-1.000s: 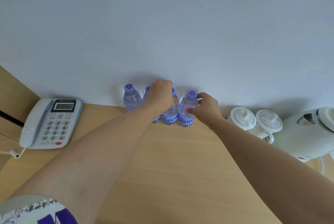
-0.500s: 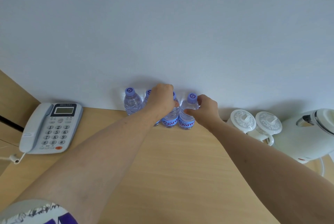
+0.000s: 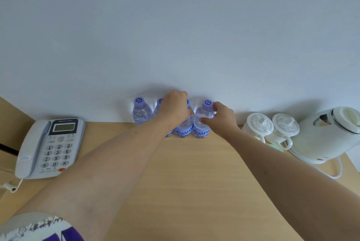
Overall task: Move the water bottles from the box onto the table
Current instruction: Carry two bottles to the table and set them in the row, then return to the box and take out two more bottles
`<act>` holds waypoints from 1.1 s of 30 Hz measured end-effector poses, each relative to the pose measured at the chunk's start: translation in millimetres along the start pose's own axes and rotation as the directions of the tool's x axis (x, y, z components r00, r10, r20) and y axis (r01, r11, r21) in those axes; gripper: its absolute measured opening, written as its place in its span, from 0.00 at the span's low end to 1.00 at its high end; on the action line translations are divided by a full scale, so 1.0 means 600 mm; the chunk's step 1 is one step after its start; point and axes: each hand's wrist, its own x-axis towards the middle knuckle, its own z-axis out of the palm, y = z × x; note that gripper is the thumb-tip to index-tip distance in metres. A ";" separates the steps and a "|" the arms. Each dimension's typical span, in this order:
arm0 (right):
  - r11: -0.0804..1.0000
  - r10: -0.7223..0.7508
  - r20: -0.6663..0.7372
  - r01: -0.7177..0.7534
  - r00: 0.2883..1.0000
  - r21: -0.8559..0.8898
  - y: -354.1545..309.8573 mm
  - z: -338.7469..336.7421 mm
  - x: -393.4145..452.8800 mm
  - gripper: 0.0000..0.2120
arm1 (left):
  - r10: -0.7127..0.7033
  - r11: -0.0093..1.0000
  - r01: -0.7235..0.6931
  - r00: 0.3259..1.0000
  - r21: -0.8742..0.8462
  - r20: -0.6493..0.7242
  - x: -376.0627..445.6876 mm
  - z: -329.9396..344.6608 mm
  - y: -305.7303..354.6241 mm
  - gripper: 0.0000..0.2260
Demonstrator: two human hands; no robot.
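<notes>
Several clear water bottles with pale purple caps and blue labels stand in a row against the white wall at the back of the wooden table (image 3: 191,182). My left hand (image 3: 174,108) grips the top of one bottle (image 3: 184,129) near the middle and hides its cap. My right hand (image 3: 221,116) holds the shoulder of the rightmost bottle (image 3: 202,122), just below its cap. The leftmost bottle (image 3: 141,113) stands free. Another bottle (image 3: 159,104) is mostly hidden behind my left hand. No box is in view.
A grey desk telephone (image 3: 48,147) lies at the left of the table, its cord trailing off the edge. Two white lidded cups (image 3: 272,125) and a white electric kettle (image 3: 329,131) with its cable stand at the right.
Both hands stay on the same two bottles. The view has tilted slightly, so the bottles and hands sit a little higher in the frame.
</notes>
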 end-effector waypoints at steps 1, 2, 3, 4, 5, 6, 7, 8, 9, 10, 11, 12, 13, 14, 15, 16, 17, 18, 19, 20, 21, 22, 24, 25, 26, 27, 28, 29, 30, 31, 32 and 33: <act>1.000 0.006 -0.011 -0.006 1.000 -0.011 -0.001 -0.001 -0.004 0.29 | 0.004 1.000 -0.004 1.000 0.030 0.006 -0.002 -0.003 -0.001 0.21; 1.000 0.006 -0.027 -0.007 1.000 -0.022 -0.002 -0.004 -0.008 0.33 | 0.005 0.998 -0.006 1.000 0.062 0.012 -0.003 -0.007 -0.001 0.20; 0.999 0.001 -0.048 -0.003 0.999 -0.033 -0.002 -0.009 -0.013 0.34 | 0.008 0.996 -0.010 1.000 0.093 0.013 -0.005 -0.012 0.000 0.21; 0.999 -0.004 -0.072 0.001 0.997 -0.044 -0.002 -0.015 -0.018 0.34 | 0.015 0.991 -0.017 1.000 0.131 0.013 -0.007 -0.018 0.005 0.21; 0.998 -0.008 -0.095 0.003 0.995 -0.055 -0.001 -0.022 -0.025 0.33 | 0.031 0.984 -0.032 0.999 0.177 0.009 -0.009 -0.023 0.012 0.20; 0.998 -0.013 -0.113 0.005 0.993 -0.067 0.001 -0.030 -0.031 0.32 | 0.061 0.974 -0.059 0.998 0.220 -0.005 -0.011 -0.028 0.022 0.19; 0.996 -0.021 -0.133 0.010 0.991 -0.084 0.004 -0.042 -0.042 0.31 | 0.106 0.962 -0.097 0.994 0.257 -0.021 -0.016 -0.032 0.038 0.18; 0.994 -0.031 -0.145 0.015 0.989 -0.106 0.005 -0.051 -0.049 0.30 | 0.141 0.951 -0.125 0.989 0.282 -0.036 -0.019 -0.034 0.053 0.17; 0.991 -0.040 -0.157 0.019 0.987 -0.130 0.007 -0.061 -0.056 0.30 | 0.167 0.944 -0.145 0.985 0.298 -0.049 -0.023 -0.036 0.069 0.17; 0.988 -0.047 -0.174 0.021 0.984 -0.150 0.013 -0.076 -0.071 0.31 | 0.198 0.934 -0.170 0.979 0.314 -0.058 -0.032 -0.038 0.092 0.17; 0.985 -0.051 -0.189 0.018 0.981 -0.171 0.020 -0.093 -0.087 0.31 | 0.228 0.922 -0.197 0.972 0.334 -0.056 -0.042 -0.039 0.116 0.18; 0.981 -0.050 -0.205 0.010 0.978 -0.192 0.030 -0.112 -0.106 0.32 | 0.262 0.907 -0.230 0.964 0.352 -0.043 -0.055 -0.038 0.142 0.19; 0.977 -0.046 -0.224 -0.003 0.973 -0.212 0.042 -0.134 -0.128 0.32 | 0.299 0.891 -0.270 0.954 0.365 -0.026 -0.069 -0.037 0.171 0.20; 0.974 -0.042 -0.247 -0.016 0.968 -0.227 0.057 -0.159 -0.152 0.33 | 0.337 0.877 -0.310 0.942 0.366 -0.010 -0.085 -0.034 0.201 0.20; 0.971 -0.038 -0.272 -0.028 0.961 -0.236 0.074 -0.184 -0.178 0.33 | 0.371 0.866 -0.348 0.929 0.359 0.005 -0.102 -0.030 0.233 0.21; 0.970 -0.032 -0.299 -0.043 0.954 -0.240 0.093 -0.211 -0.207 0.34 | 0.403 0.856 -0.385 0.915 0.345 0.020 -0.122 -0.025 0.266 0.21; 0.967 -0.021 -0.330 -0.065 0.944 -0.247 0.114 -0.240 -0.240 0.34 | 0.438 0.844 -0.423 0.899 0.329 0.032 -0.143 -0.019 0.302 0.21; 0.961 -0.004 -0.361 -0.096 0.932 -0.260 0.136 -0.268 -0.276 0.35 | 0.478 0.827 -0.467 0.877 0.312 0.045 -0.167 -0.011 0.339 0.22; 0.951 0.016 -0.391 -0.136 0.920 -0.279 0.161 -0.297 -0.315 0.36 | 0.525 0.803 -0.518 0.849 0.296 0.062 -0.194 -0.001 0.379 0.22; 0.938 0.039 -0.419 -0.178 0.907 -0.299 0.187 -0.326 -0.357 0.38 | 0.575 0.771 -0.573 0.814 0.279 0.083 -0.223 0.010 0.420 0.23; 0.921 0.065 -0.448 -0.226 0.892 -0.316 0.215 -0.354 -0.401 0.38 | 0.625 0.732 -0.628 0.773 0.264 0.106 -0.254 0.023 0.463 0.23; 0.902 0.095 -0.481 -0.280 0.872 -0.329 0.243 -0.382 -0.448 0.39 | 0.672 0.690 -0.680 0.729 0.249 0.129 -0.288 0.037 0.506 0.24; 0.861 0.156 -0.556 -0.388 0.817 -0.328 0.301 -0.434 -0.545 0.39 | 0.747 0.615 -0.764 0.644 0.195 0.168 -0.359 0.066 0.591 0.27; 0.841 0.186 -0.593 -0.439 0.784 -0.316 0.328 -0.457 -0.596 0.39 | 0.779 0.577 -0.799 0.600 0.167 0.181 -0.397 0.081 0.632 0.28; 0.821 0.215 -0.628 -0.487 0.748 -0.299 0.355 -0.479 -0.648 0.39 | 0.810 0.537 -0.831 0.556 0.144 0.188 -0.436 0.095 0.671 0.29; 0.800 0.248 -0.661 -0.535 0.708 -0.272 0.381 -0.499 -0.701 0.39 | 0.839 0.495 -0.861 0.509 0.120 0.192 -0.476 0.110 0.708 0.30; 0.779 0.286 -0.693 -0.582 0.662 -0.235 0.406 -0.518 -0.756 0.40 | 0.865 0.452 -0.887 0.461 0.094 0.197 -0.518 0.124 0.746 0.30; 0.756 0.324 -0.720 -0.626 0.614 -0.193 0.429 -0.534 -0.810 0.40 | 0.887 0.410 -0.910 0.414 0.067 0.204 -0.561 0.138 0.781 0.31; 0.730 0.357 -0.744 -0.666 0.564 -0.155 0.451 -0.549 -0.863 0.41 | 0.905 0.368 -0.929 0.368 0.038 0.216 -0.604 0.151 0.816 0.31; 0.701 0.386 -0.766 -0.704 0.514 -0.119 0.470 -0.562 -0.916 0.42 | 0.919 0.326 -0.945 0.320 0.009 0.231 -0.649 0.164 0.850 0.31; 0.669 0.412 -0.784 -0.739 0.463 -0.084 0.487 -0.573 -0.967 0.42 | 0.930 0.284 -0.959 0.272 -0.018 0.246 -0.693 0.175 0.882 0.31; 0.633 0.442 -0.797 -0.772 0.412 -0.048 0.502 -0.582 -1.015 0.42 | 0.940 0.242 -0.969 0.223 -0.043 0.257 -0.737 0.185 0.913 0.32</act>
